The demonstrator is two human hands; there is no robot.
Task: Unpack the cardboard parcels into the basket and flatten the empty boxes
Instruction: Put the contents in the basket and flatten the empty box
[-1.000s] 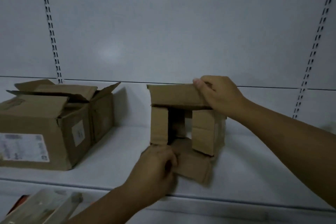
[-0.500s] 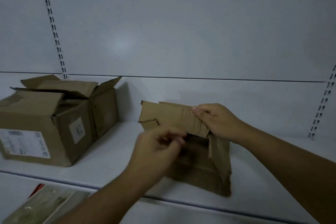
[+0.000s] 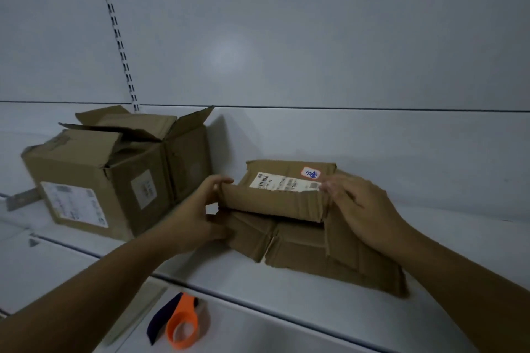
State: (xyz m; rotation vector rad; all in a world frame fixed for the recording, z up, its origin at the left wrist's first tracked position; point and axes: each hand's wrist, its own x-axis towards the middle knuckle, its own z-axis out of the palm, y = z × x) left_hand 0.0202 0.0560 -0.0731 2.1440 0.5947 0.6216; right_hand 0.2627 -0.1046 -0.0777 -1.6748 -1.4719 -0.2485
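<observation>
Small cardboard box point(image 3: 286, 209): centre to lower right of frame, on the white shelf point(image 3: 444, 238). Largely collapsed; lies low with flaps splayed toward the shelf's front edge, one creased panel folded over on top. Bears a white shipping label point(image 3: 284, 182) on the upper face and, just beside it toward the right, a small orange-bordered sticker point(image 3: 311, 172).

Left hand point(image 3: 200, 215): centre of frame, at the small cardboard box's left end. Grips the folded panel there, fingers curled over its top edge, thumb below.

Right hand point(image 3: 361, 209): right of centre, palm down on the right part of the small cardboard box. Fingers fairly straight and blurred, tips touching the right end of the shipping label; presses rather than clasps.

Large cardboard box point(image 3: 109, 180): left of frame, same shelf, near the small one but apart from it. Upright, top flaps open and standing loose; white labels on two sides.

Tape dispenser point(image 3: 180, 321): bottom of frame, left of centre, on a lower surface. Orange ring, dark handle.

Slotted upright point(image 3: 114, 31): upper left, set in the pale back panel.
</observation>
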